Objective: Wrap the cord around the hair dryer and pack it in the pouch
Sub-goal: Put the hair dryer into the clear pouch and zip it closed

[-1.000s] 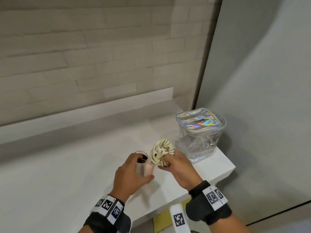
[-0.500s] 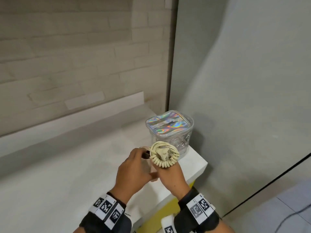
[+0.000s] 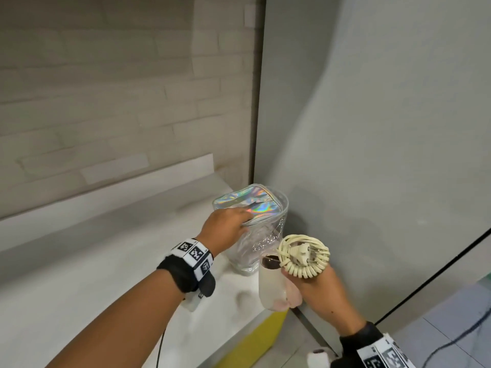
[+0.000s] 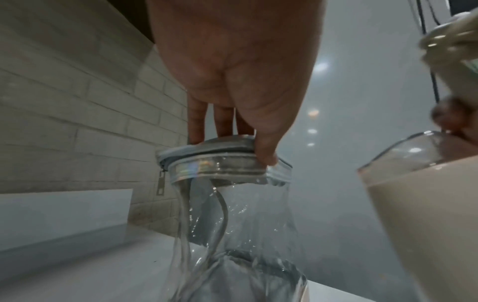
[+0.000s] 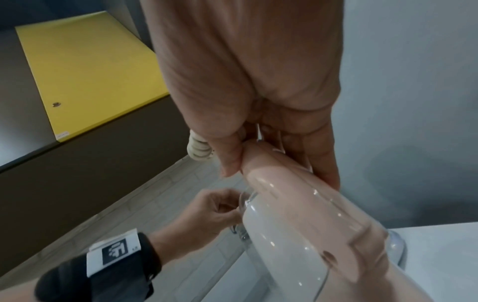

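The cream and pink hair dryer [image 3: 273,288] stands nozzle up beyond the counter's right corner, gripped by my right hand [image 3: 305,285]. Its cream coiled cord [image 3: 303,272] is wound into a bundle on top, with the plug [image 3: 303,254] lying in the middle. In the right wrist view my right hand [image 5: 279,175] curls round the dryer [image 5: 297,214], with the cord [image 5: 198,150] behind the thumb. The clear pouch [image 3: 265,235] with a holographic lid stands at the counter's right end. My left hand [image 4: 240,149] pinches the edge of the pouch [image 4: 222,161] lid between thumb and fingers.
The white counter [image 3: 106,288] has a raised back ledge and a brick wall behind it. A grey wall panel [image 3: 372,128] stands just right of the pouch. Below the counter's edge is a yellow cabinet front [image 3: 252,338]. A black cable [image 3: 465,338] lies on the floor.
My left hand has let go of the dryer and moved up to the pouch lid. My right hand now holds the dryer alone, further right past the counter's corner.
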`<control>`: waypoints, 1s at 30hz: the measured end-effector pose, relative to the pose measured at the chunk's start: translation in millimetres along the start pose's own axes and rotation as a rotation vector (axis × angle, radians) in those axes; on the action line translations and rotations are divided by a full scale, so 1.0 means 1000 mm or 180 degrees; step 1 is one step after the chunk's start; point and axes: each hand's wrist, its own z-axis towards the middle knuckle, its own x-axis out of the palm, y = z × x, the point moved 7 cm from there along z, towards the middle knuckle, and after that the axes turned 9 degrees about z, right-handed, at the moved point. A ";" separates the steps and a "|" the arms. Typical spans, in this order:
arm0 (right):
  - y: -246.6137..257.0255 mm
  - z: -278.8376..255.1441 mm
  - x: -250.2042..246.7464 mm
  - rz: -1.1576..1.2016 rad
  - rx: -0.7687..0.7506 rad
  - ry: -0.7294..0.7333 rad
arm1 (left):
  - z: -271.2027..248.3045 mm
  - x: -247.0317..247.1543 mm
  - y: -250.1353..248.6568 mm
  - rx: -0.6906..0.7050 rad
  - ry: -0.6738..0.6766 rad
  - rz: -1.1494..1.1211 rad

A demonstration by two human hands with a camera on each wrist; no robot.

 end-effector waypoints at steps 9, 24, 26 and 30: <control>0.066 0.012 -0.024 0.0139 -0.0429 0.0332 | -0.005 -0.068 0.051 -0.1046 -0.0664 -0.1450; 0.082 0.093 0.088 -0.1990 -0.0724 0.1856 | -0.037 -0.095 0.069 -0.1345 -0.0597 -0.1720; 0.053 0.094 0.104 -0.2428 -0.0598 0.1981 | -0.038 -0.094 0.067 -0.1325 -0.0593 -0.1703; 0.011 0.096 0.115 -0.2777 -0.0257 0.2163 | -0.039 -0.090 0.066 -0.1318 -0.0547 -0.1682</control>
